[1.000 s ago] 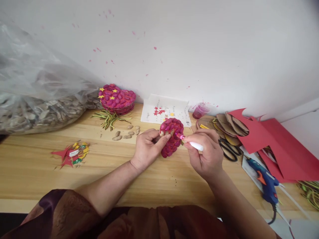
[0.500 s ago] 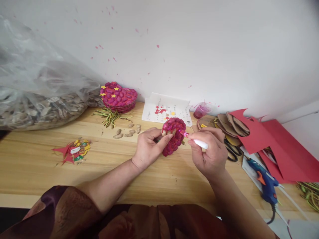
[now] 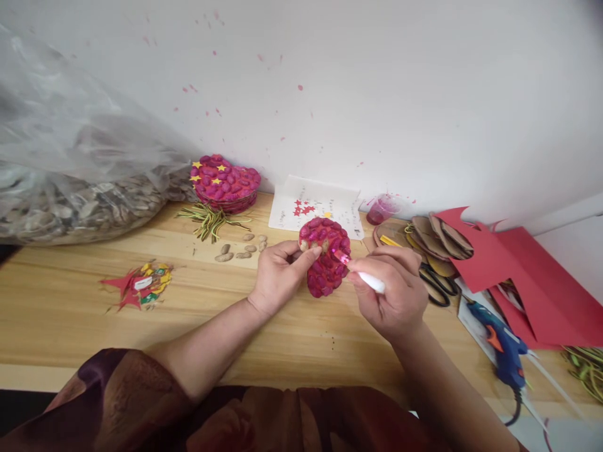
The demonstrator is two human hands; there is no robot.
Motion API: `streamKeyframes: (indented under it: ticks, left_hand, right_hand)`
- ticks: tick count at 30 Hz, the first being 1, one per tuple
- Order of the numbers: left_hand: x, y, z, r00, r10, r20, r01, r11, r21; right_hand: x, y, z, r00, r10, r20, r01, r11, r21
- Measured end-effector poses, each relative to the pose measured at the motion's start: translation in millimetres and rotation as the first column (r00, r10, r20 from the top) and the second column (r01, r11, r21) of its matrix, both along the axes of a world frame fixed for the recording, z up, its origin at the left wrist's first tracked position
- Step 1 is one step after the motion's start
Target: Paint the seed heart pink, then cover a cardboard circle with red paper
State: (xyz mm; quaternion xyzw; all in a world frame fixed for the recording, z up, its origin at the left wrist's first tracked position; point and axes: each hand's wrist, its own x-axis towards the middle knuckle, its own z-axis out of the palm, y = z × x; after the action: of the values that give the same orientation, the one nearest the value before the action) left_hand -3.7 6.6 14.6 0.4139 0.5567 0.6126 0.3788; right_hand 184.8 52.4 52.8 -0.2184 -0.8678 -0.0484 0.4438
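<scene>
Between the fingers and thumb of my left hand (image 3: 281, 276) is a rounded craft piece (image 3: 326, 276), its face covered with peanuts painted magenta. A few peanuts near my thumb are still plain tan. My right hand (image 3: 393, 289) grips a white-handled paintbrush (image 3: 370, 281) whose pink-wet tip is at the painted face. Whether the bristles touch it I cannot tell for sure. Several loose unpainted peanuts (image 3: 243, 255) lie on the table to the left of my left hand. Behind them stands a stack of magenta peanut pieces (image 3: 226, 185) with yellow stars and a stringy fringe.
A clear bag of peanuts (image 3: 85, 201) fills the left back. Paper scraps (image 3: 134, 285) lie at left. Along the back are a paper with stars (image 3: 311, 201) and a paint cup (image 3: 382, 208). Cardboard pieces (image 3: 438, 238), scissors (image 3: 440, 289), red paper (image 3: 546, 282) and a glue gun (image 3: 502, 345) sit right.
The painted piece has turned to show more of its face toward me. My right hand and the brush have shifted slightly left and down.
</scene>
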Motion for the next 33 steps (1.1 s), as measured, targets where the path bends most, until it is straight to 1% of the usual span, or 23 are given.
streamKeyframes:
  ticks: [7,13,18,27,30,33]
  left_hand:
    - [0,1,-3.1,0.997,-0.005,0.077,0.007,1.000,-0.018]
    - [-1,2,-4.3,0.992,-0.003,0.127,0.006,1.000,-0.023]
    - [-2,2,-2.5,0.994,0.002,0.110,0.000,1.000,-0.020]
    - [0,2,-4.7,0.991,-0.008,0.135,0.012,0.999,-0.034]
    - [-1,3,-4.0,0.992,0.000,0.125,0.003,1.000,-0.030]
    - [-1,3,-4.8,0.993,0.000,0.114,0.002,1.000,-0.021]
  right_hand:
    - [-6,-2,-4.3,0.997,0.008,0.078,-0.010,1.000,0.018]
    - [-4,-4,-2.1,0.995,0.002,0.099,-0.006,0.999,0.037]
    - [-4,-4,-0.9,0.997,-0.002,0.075,-0.001,0.999,0.042]
    - [-6,-5,-4.3,0.991,-0.001,0.133,-0.001,1.000,0.015]
    - [0,0,-1.9,0.998,-0.013,0.065,0.013,1.000,-0.002]
    - [9,9,1.7,0.991,-0.097,-0.089,0.094,0.995,-0.042]
